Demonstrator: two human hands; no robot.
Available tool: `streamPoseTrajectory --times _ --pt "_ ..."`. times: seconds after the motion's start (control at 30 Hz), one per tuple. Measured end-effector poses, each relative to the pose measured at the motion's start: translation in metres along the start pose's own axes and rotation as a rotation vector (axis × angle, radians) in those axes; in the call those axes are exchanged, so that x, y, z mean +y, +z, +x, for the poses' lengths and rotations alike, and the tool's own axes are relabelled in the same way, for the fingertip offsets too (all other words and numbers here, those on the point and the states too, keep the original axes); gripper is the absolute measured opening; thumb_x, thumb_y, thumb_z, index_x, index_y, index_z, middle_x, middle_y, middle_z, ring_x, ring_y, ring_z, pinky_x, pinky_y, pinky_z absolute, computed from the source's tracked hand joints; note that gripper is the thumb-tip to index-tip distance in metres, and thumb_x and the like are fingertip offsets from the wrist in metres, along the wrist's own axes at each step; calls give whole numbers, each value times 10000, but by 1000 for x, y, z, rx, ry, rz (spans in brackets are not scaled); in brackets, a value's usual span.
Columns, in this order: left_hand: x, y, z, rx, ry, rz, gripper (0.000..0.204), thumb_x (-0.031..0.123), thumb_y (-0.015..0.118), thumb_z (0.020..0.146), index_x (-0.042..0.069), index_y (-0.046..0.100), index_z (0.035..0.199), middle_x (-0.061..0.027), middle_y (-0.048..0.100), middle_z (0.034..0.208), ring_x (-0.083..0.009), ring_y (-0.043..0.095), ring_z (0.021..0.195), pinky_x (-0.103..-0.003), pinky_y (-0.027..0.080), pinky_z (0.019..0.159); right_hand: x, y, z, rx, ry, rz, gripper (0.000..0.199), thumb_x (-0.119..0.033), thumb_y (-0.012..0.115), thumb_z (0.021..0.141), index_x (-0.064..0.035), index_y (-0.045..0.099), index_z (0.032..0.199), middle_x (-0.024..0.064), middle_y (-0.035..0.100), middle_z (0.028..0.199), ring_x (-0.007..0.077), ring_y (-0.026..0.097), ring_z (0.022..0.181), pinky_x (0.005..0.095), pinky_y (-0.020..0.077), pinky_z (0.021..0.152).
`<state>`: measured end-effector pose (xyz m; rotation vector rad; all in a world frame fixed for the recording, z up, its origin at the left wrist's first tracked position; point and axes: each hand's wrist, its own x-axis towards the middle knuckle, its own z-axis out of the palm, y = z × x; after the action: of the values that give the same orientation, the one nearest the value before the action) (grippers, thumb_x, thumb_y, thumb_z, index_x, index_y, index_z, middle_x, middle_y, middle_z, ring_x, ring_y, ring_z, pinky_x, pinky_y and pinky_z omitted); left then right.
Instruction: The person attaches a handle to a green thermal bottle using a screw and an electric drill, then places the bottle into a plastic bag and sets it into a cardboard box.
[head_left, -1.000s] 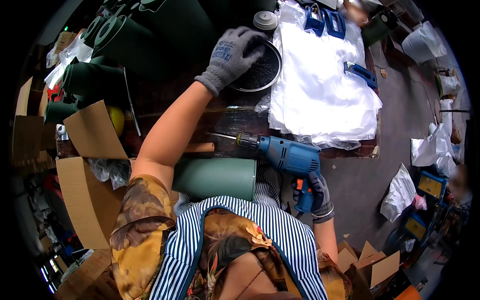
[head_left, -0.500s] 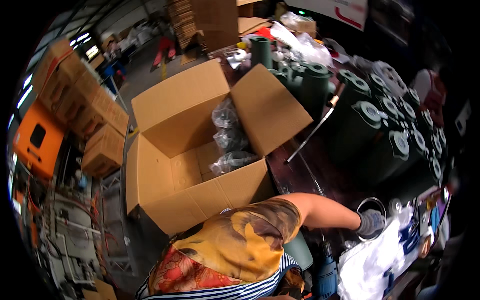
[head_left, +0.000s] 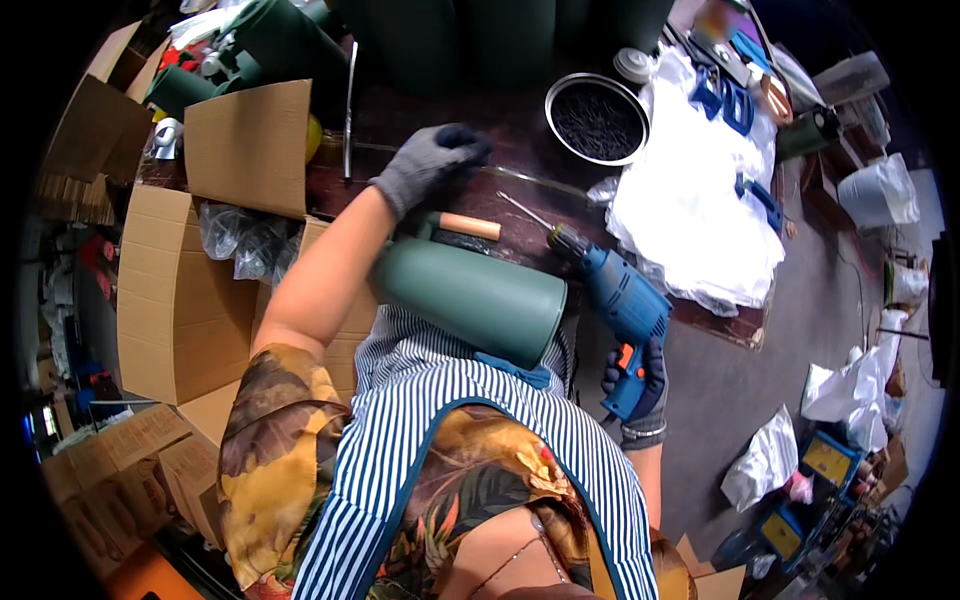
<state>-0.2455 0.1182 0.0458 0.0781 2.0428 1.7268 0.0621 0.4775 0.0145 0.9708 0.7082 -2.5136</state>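
My left hand [head_left: 432, 168], in a grey glove with dark fingertips, is closed above the table; whatever its fingers may hold is hidden. My right hand [head_left: 648, 385], also gloved, is wrapped around the grip of a blue power drill [head_left: 628, 295]. The drill's long bit points up and left toward the table. A dark green cylinder [head_left: 470, 300] lies on its side against my striped apron, between my hands. Just beyond it lies a light wooden rod [head_left: 470, 226]. A round metal bowl [head_left: 552, 128] holds many small black screws [head_left: 597, 120], right of my left hand.
An open cardboard box [head_left: 155, 300] with plastic-wrapped dark items [head_left: 240, 240] stands at the left. White plastic bags [head_left: 690, 200] cover the table's right side. Green cylinders [head_left: 505, 35] stand along the far side. A thin metal rod [head_left: 349, 115] lies beyond the box flap.
My view has swung to the right and down. My left hand has come out of the bowl and is now over the table near the green cylinder. My right hand now shows, holding the drill.
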Motion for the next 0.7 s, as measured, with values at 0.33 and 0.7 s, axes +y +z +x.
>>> streamPoseTrajectory --times 0.33,0.7 --pt "-8 19 -11 -275 -294 -122 221 72 610 976 -27 685 1159 -73 691 1001 -126 649 816 -273 583 790 0 1 1 -53 10 27 608 -552 500 1009 -48 503 1349 134 637 976 214 619 742 334 536 623" --pt "1 30 -16 -215 578 1006 222 46 627 928 17 709 1132 -43 710 1049 -118 658 911 -273 558 861 -5 -4 2 -42 16 -13 582 -542 518 1007 -46 529 1310 158 658 1025 245 653 788 372 576 648"
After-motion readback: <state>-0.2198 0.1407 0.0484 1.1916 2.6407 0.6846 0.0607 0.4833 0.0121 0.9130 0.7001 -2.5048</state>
